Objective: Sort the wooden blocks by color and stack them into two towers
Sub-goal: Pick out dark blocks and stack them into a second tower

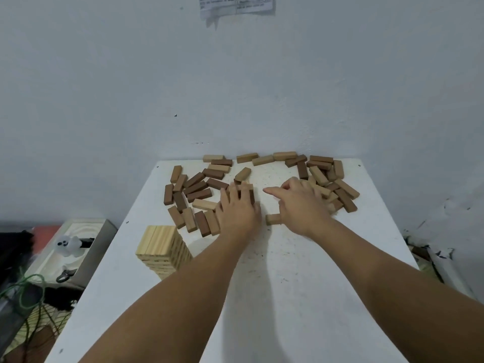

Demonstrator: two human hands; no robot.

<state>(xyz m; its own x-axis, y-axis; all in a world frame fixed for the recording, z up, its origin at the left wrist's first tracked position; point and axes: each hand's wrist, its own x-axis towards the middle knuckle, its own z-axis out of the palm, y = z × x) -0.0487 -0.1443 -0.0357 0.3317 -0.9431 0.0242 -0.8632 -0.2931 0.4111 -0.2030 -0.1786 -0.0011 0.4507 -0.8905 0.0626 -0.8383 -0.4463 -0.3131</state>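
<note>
While the wall note [237, 5] blurs unreadable, both hands lie flat — left [238, 208], right [301, 205] — on scattered blocks [199, 189].

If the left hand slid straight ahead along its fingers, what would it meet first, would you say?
The left hand already lies on blocks; just beyond its fingertips, probably the tilted light block, though depth is unclear.

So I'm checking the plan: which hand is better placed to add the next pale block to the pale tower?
Probably the left hand. It rests on the loose blocks nearest the pale tower at the table's left edge; the right hand lies over the far-right pile.
</note>
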